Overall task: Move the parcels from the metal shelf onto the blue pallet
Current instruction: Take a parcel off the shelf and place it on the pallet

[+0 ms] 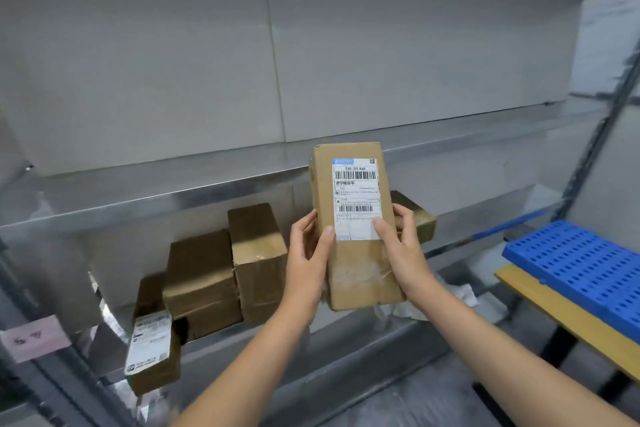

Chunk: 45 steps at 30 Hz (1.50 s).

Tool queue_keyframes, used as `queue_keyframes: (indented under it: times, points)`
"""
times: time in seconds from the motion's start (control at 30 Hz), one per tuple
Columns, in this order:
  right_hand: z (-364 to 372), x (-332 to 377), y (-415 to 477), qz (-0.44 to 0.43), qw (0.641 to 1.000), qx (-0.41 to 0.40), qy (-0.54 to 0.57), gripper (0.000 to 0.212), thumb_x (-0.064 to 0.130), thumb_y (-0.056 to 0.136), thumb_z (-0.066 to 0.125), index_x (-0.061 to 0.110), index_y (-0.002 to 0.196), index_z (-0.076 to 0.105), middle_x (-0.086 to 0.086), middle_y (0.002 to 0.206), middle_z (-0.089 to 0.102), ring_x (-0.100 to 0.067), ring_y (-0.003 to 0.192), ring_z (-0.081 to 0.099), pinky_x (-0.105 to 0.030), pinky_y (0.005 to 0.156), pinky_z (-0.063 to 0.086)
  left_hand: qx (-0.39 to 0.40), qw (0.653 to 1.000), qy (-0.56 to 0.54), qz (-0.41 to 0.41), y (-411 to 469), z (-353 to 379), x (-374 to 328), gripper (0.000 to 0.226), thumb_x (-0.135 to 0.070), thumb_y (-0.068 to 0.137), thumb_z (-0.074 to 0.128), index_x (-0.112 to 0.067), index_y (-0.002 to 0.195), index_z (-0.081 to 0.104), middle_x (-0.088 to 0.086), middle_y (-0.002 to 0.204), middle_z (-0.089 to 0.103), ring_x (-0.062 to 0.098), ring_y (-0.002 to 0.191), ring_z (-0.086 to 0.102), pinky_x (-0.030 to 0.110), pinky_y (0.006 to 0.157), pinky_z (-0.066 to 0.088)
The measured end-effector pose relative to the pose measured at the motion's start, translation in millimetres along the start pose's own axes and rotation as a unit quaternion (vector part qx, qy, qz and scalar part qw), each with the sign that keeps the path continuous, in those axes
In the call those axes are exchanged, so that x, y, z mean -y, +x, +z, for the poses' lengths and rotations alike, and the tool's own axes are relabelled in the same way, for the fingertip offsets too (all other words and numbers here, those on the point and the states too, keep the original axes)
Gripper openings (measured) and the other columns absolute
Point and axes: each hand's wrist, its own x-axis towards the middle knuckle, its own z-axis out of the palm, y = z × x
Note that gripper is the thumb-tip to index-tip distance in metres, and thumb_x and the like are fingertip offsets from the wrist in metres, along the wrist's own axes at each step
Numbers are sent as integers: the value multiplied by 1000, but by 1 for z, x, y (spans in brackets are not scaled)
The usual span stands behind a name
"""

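Brown parcel [356, 253] upright, label [356, 198] facing me, held in front of metal shelf [138, 198]. My left hand [308, 253] grips left edge, my right hand [403, 250] right edge: fingers [403, 215] curled round sides, thumbs [327, 236] on front. Other parcels [204, 274] on shelf, lower left. Blue pallet [581, 267] at right, well apart.

The label [356, 198] on the held parcel [362, 270] has fine print way too small to read. The back parcel [420, 218] is mostly hidden behind it and the right hand [401, 246]. The blue pallet [581, 267] runs off the right edge, and the pink note [34, 340] is just a blurry scribble.
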Motion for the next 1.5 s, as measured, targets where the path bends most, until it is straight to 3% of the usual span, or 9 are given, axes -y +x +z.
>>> queue_keyframes:
  times: [0.2, 0.27, 0.53, 0.73, 0.87, 1.03, 1.23, 1.37, 1.5]
  points:
    - [-55, -9, -12, 11, 991, -128, -28, 32, 41, 93, 57, 42, 120, 40, 6, 122, 54, -6, 108, 56, -19, 75, 47, 105, 994, -25, -36, 8, 54, 17, 41, -32, 91, 64, -31, 129, 50, -22, 125, 58, -7, 115, 55, 26, 99, 49]
    - [-76, -10, -19, 14, 985, -171, -35, 33, 39, 93, 58, 40, 122, 42, 3, 124, 53, -9, 110, 56, -26, 84, 51, 138, 988, -41, -54, 5, 76, 23, 39, -25, 92, 64, -27, 129, 51, -17, 125, 59, -5, 114, 57, 29, 100, 48]
    - [-176, -19, -47, 65, 957, -278, -53, 37, 42, 94, 56, 36, 129, 49, 4, 121, 57, -17, 109, 59, -43, 94, 51, 238, 968, -50, -69, -16, 177, 52, 40, -21, 93, 64, -18, 131, 50, -12, 126, 58, -10, 111, 56, 11, 90, 48]
    - [-265, -34, -52, 74, 945, -317, -37, 37, 43, 95, 52, 43, 132, 51, 8, 130, 56, -11, 114, 59, -40, 97, 50, 294, 952, -47, -76, -32, 273, 76, 36, -28, 91, 65, -28, 125, 52, -13, 127, 58, -5, 117, 54, 18, 94, 48]
    - [-342, -46, -48, 77, 945, -316, -33, 35, 39, 96, 52, 46, 130, 54, 4, 131, 57, -13, 115, 59, -42, 100, 49, 315, 943, -63, -93, -43, 349, 100, 34, -29, 92, 65, -29, 124, 53, -11, 127, 59, -6, 112, 57, 8, 80, 48]
    - [-457, -57, -44, 80, 929, -359, -36, 40, 38, 93, 56, 45, 132, 53, 0, 130, 57, -16, 114, 60, -44, 103, 46, 346, 931, -51, -105, -65, 463, 121, 34, -34, 93, 63, -31, 124, 52, -10, 131, 58, 0, 119, 56, 23, 94, 47]
    - [-583, -59, -58, 68, 914, -397, -52, 40, 29, 94, 57, 37, 133, 56, -4, 130, 57, -16, 115, 60, -43, 105, 44, 395, 909, -59, -120, -102, 589, 135, 33, -33, 95, 60, -29, 126, 51, -8, 130, 58, 3, 117, 57, 22, 88, 52]
    - [-644, -55, -69, 68, 899, -427, -73, 38, 24, 95, 55, 35, 132, 57, -4, 132, 56, -13, 114, 59, -37, 104, 45, 417, 896, -58, -141, -129, 650, 143, 30, -35, 95, 58, -33, 124, 50, -5, 132, 56, 12, 121, 56, 35, 98, 50]
    - [-697, -61, -77, 78, 889, -443, -81, 41, 23, 96, 54, 34, 135, 55, -3, 131, 57, -14, 116, 59, -39, 105, 44, 430, 887, -63, -160, -149, 713, 154, 21, -38, 96, 56, -40, 117, 51, -9, 129, 56, 9, 116, 58, 23, 86, 49]
